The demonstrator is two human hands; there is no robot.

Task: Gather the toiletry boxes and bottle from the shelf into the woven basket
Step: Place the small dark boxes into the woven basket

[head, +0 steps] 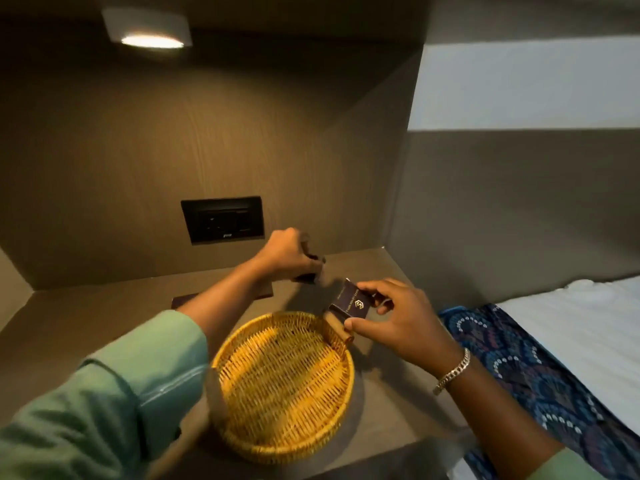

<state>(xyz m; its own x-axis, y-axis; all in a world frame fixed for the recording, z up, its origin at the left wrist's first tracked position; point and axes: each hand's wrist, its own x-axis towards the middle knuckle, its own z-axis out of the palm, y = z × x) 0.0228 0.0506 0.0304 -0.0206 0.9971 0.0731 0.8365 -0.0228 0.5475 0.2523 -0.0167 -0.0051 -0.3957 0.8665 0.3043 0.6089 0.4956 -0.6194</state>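
Observation:
A round yellow woven basket (282, 382) sits on the grey-brown shelf (86, 327) with nothing visible inside. My right hand (391, 320) holds a small dark box with a gold logo (351, 301) just over the basket's far right rim. My left hand (287, 254) reaches to the back of the shelf and is closed around a small dark item (308, 271), too blurred to name. A flat dark box (221, 296) lies on the shelf under my left forearm, partly hidden.
A black socket panel (223, 220) is set in the back wall. A ceiling lamp (152, 32) glows above. To the right is a bed with a white sheet (588, 323) and a blue patterned cloth (519, 368).

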